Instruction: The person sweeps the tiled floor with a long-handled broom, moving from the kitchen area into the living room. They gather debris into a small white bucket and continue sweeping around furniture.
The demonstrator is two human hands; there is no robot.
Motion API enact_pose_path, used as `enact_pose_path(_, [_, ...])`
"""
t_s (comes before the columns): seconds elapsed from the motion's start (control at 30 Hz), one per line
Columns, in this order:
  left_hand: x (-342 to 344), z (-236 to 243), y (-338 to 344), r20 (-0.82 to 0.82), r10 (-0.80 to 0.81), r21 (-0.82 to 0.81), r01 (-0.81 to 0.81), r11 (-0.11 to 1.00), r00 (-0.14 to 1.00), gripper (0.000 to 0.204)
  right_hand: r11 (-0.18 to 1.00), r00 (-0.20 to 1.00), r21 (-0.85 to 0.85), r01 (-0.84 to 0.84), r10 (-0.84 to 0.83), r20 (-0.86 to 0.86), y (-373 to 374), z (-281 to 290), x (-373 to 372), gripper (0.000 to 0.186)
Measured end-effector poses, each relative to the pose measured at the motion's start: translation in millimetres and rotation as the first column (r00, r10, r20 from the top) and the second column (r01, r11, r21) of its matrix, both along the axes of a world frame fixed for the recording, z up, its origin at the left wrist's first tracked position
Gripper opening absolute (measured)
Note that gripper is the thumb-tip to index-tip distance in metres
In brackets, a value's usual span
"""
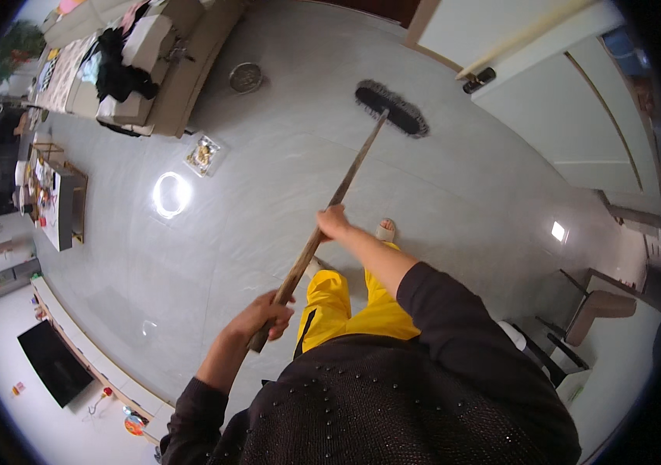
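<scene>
As both hands (333, 222) (270, 315) grip it, the mop (398, 113) seemingly touches floor (284, 163).

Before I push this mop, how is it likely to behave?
The long wooden handle should feel stiff. The shaggy mop head looks soft, so its edges may flop and trail. On this smooth, glossy floor it will probably slide easily.

We have glossy grey floor (268, 155) free either side of the dark, fringed mop head (403, 116); farther left, a round, greyish container (246, 77) and square, pale tray (203, 156) obstruct; farther right, a white door (559, 112).
</scene>
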State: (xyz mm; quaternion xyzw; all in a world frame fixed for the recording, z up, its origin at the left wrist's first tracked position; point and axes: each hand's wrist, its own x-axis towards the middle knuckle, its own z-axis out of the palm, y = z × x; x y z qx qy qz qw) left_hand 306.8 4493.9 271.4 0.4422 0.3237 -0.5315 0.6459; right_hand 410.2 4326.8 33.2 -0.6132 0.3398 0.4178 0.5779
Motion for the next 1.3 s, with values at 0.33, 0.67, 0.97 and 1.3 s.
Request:
enact_pose_path(0.33, [-158,87,169,-0.128,0.271,0.108,-0.259,0.96,0.954,0.033,0.933,0.943,0.22,-0.286,0.315,-0.107,215,66,-143,0.045])
enact_pose_path(0.67, [-160,105,202,-0.164,0.393,-0.046,-0.405,0.913,0.905,0.033,0.95,0.967,0.18,-0.253,0.255,0.015,224,126,-120,0.05])
enact_pose_path(0.97, [54,36,113,0.026,0.314,-0.153,-0.307,0.939,0.949,0.031,0.983,0.947,0.022,-0.183,0.17,0.272,132,53,97,0.043])
enact_pose_path(1.3, [330,-57,1,0.229,0.241,-0.193,-0.198,0.961,0.943,0.03,0.943,0.843,-0.265,-0.203,0.306,0.442,-1,-42,405,0.05])
